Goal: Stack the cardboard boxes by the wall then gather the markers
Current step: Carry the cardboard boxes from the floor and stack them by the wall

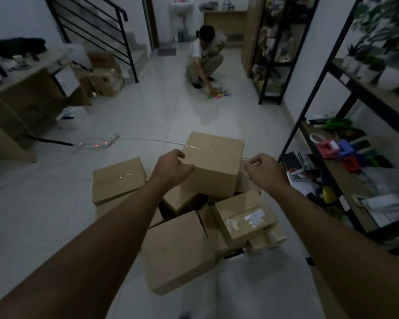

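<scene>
Both hands: left hand (173,168) grips the top cardboard box (213,163); right hand (264,172) curled, its hold hidden.

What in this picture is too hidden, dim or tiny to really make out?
- Head view: the right hand beside the raised brown cardboard box is seen from behind; contact cannot be judged.
- The bright coloured markers on the far floor are too small to count.
- The white label on the taped box is blurred and unreadable.
- The lower boxes are partly covered by forearms.

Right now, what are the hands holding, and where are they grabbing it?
The left hand grips the top cardboard box at its near-left corner. The right hand is beside it; whether it touches cannot be told.
</scene>
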